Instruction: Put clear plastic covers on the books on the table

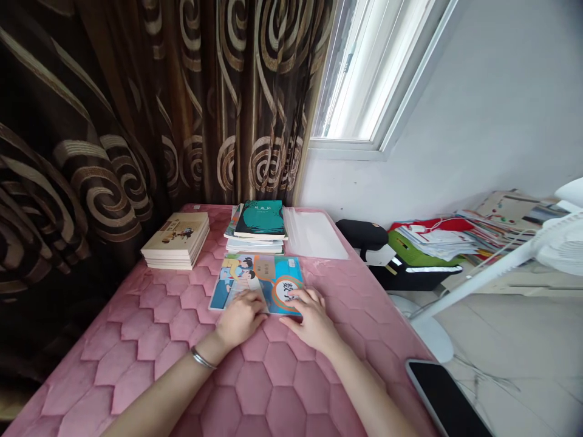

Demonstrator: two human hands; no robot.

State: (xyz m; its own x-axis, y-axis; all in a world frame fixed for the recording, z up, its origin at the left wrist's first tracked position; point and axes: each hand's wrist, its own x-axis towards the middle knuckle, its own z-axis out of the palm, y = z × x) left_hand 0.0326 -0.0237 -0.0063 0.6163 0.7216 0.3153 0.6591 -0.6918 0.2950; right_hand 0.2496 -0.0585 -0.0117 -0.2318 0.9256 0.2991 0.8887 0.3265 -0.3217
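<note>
A colourful textbook (286,268) lies flat on the pink quilted cover, with cartoon children on its left half and a round title patch on its right. My left hand (241,315) rests on its near left part, fingers bent over the cover and thumb at the near edge. A pale wedge shows beside those fingers; whether it is print or a loose sheet I cannot make out. On the near right corner lies my right hand (313,318), fingers spread and thumb apart. Just beyond the textbook is a book pile topped by a teal book (262,218).
Tan books (175,240) are stacked at the left. Translucent sheets (316,233) lie at the back right. A phone (446,397) sits by the right edge. Past that edge stand a white fan (478,276) and a green-and-black bag (414,258). A patterned curtain (204,103) hangs behind.
</note>
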